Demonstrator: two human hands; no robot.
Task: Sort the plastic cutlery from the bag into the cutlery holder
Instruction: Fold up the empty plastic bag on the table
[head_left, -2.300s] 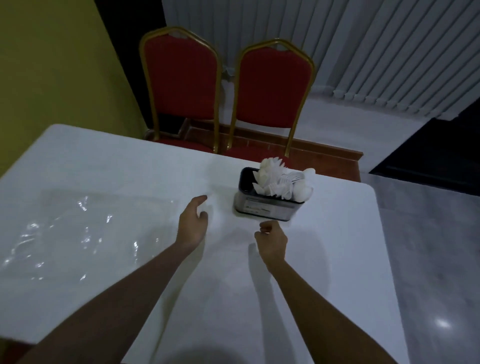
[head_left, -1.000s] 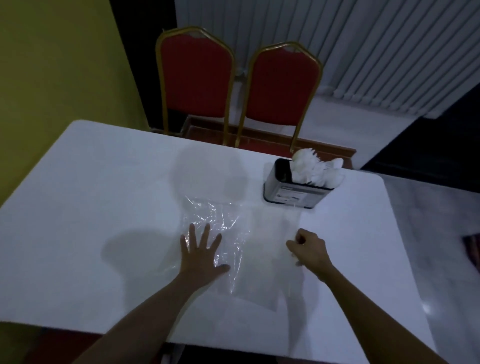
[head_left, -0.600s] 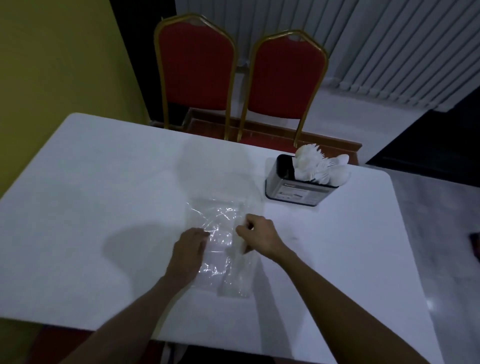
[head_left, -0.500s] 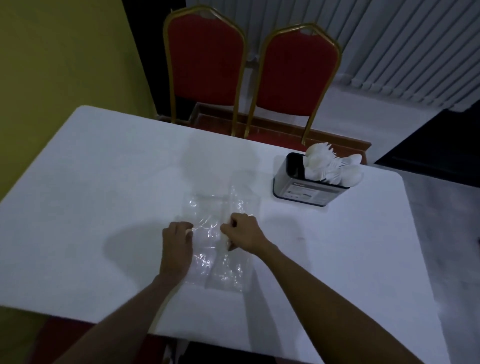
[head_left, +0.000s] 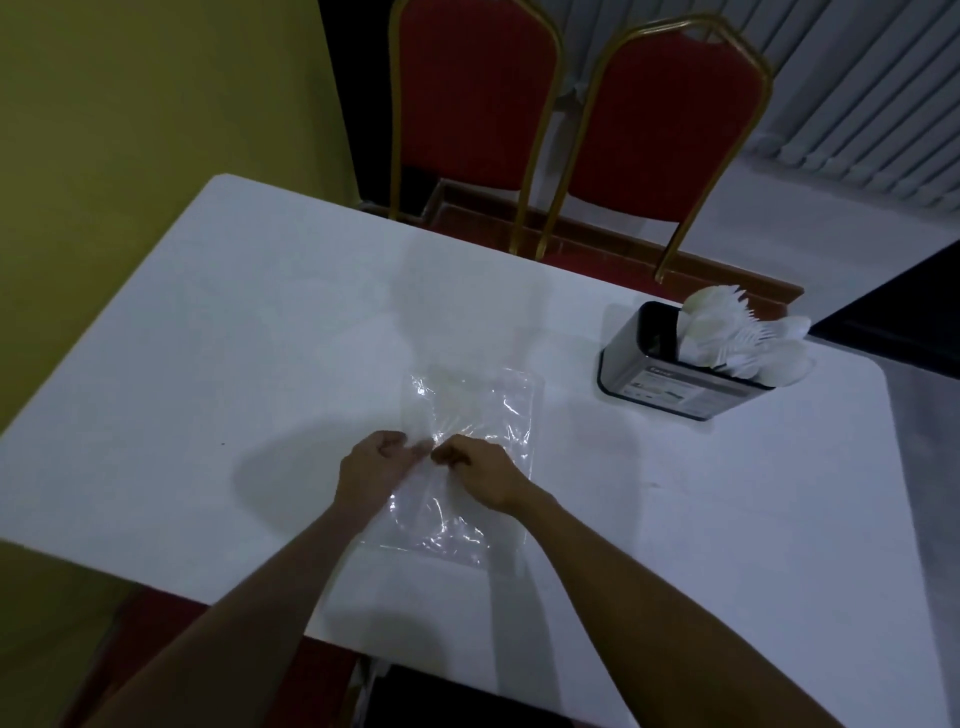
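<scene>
A clear plastic bag (head_left: 480, 410) lies flat and folded on the white table (head_left: 208, 364) in front of me. My left hand (head_left: 375, 470) and my right hand (head_left: 480, 470) sit side by side on the bag's middle, fingers curled, each pinching the plastic. I see no cutlery inside the bag. The dark cutlery holder (head_left: 670, 376) stands at the table's far right, with white plastic spoons and forks (head_left: 743, 340) standing in its right part. Its left compartment looks dark and hollow.
Two red chairs with gold frames (head_left: 571, 119) stand behind the table's far edge. A yellow wall (head_left: 130, 104) runs along the left. The table's near edge (head_left: 415, 660) is close to my body, and grey floor (head_left: 924, 467) lies to the right.
The bag was brought from the left to the table's middle and folded narrower. My hands have come together on it, from spread flat and apart to both pinching the plastic.
</scene>
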